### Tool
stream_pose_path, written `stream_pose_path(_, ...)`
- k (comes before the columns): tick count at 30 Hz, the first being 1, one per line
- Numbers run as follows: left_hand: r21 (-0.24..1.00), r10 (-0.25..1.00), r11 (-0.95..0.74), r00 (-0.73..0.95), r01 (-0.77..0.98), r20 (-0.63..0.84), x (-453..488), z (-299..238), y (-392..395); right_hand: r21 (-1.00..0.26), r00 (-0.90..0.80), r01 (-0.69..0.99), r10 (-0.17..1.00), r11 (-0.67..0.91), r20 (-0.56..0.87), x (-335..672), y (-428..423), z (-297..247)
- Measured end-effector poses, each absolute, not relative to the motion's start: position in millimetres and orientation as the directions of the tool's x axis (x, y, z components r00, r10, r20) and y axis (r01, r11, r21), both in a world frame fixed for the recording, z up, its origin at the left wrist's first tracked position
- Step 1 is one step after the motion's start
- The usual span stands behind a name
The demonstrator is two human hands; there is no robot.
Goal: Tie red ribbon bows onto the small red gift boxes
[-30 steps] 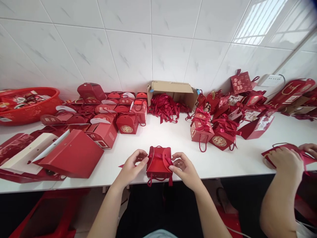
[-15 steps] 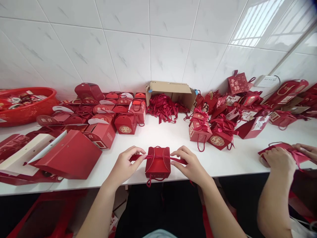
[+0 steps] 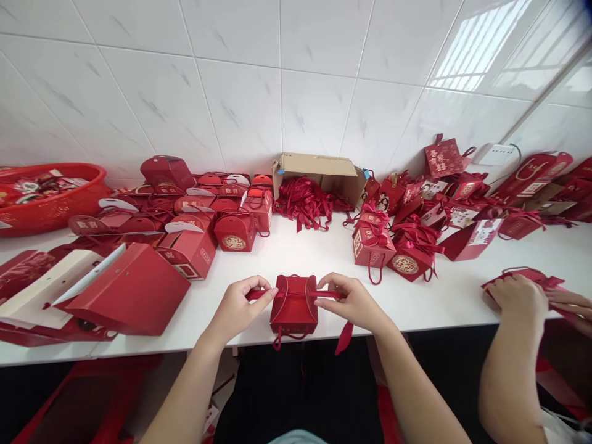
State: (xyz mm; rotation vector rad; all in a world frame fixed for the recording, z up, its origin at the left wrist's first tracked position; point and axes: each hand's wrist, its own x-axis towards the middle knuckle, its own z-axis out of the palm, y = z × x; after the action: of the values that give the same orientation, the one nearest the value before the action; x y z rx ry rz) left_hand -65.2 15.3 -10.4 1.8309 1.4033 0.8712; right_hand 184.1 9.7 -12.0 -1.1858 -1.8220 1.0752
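A small red gift box [image 3: 295, 306] with curved top flaps and cord handles sits at the table's front edge. A dark red ribbon [image 3: 329, 295] runs across its top, with an end on each side. On the box's left, my left hand [image 3: 247, 306] pinches one ribbon end between thumb and fingers. My right hand [image 3: 352, 302] pinches the other end at the right side, and a loose tail hangs below it over the table edge. The ribbon looks stretched level between both hands.
Rows of red boxes [image 3: 234, 231] stand at the left, behind a large open box [image 3: 132, 290]. Ribbons [image 3: 305, 200] spill from a cardboard box [image 3: 319, 163] at the wall. Tied boxes [image 3: 374, 237] stand right. A co-worker's hand [image 3: 520, 299] handles another box at far right.
My right hand has shifted slightly, and a ribbon tail now hangs clearly beneath it. The gift box stays nearly in place. The co-worker's farther hand has moved lower at the right.
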Motion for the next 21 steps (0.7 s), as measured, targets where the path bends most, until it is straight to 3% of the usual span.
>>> stream_pose_path(5,0.854,0.974,-0.187,0.203,0.486,0.098,-65,-8,16,-0.848,-0.328,0.444,0.933,0.289,0.146,186,11,-12)
stream_pose_path(12,0.917,0.968,-0.068,0.247,0.392,-0.033,-64,-23,27,-0.971,-0.358,0.220,0.918,-0.094,-0.170,183,21,-31)
stream_pose_path(17,0.956,0.957,0.005,0.275,0.295,-0.090,-70,-45,25,-0.956,-0.294,0.293,0.951,-0.001,-0.091,196,15,-59)
stream_pose_path(21,0.949,0.974,-0.015,0.217,0.316,-0.057,-80,-61,19,-0.963,-0.268,0.265,0.954,-0.058,-0.131,213,6,-75)
